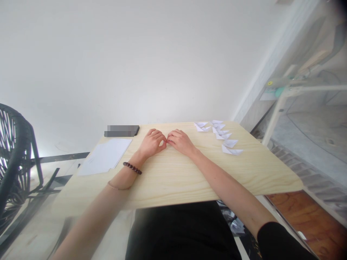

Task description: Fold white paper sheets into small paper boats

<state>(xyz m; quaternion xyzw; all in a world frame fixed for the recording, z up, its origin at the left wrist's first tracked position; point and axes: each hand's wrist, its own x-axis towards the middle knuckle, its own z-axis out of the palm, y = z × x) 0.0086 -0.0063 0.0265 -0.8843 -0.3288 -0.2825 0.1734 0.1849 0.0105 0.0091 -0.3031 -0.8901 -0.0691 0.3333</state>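
Over the middle of the wooden table, my left hand (154,142) and my right hand (180,141) meet fingertip to fingertip. Thumb and forefinger of my left hand form a ring, closed in a pinch. The fingers of my right hand are bent and pressed together at the same spot. Whatever lies between the fingertips, if anything, is too small or hidden to make out. Several folded white paper shapes with pointed ends (222,134) lie to the right of my right hand. White paper sheets (105,156) rest left of my left hand.
The pale wooden table (173,184) stands against a white wall (168,65). A dark flat object (121,130), partly pixelated, lies at its back left. A dark woven chair (20,155) is on the left; a white metal frame (276,112) stands on the right.
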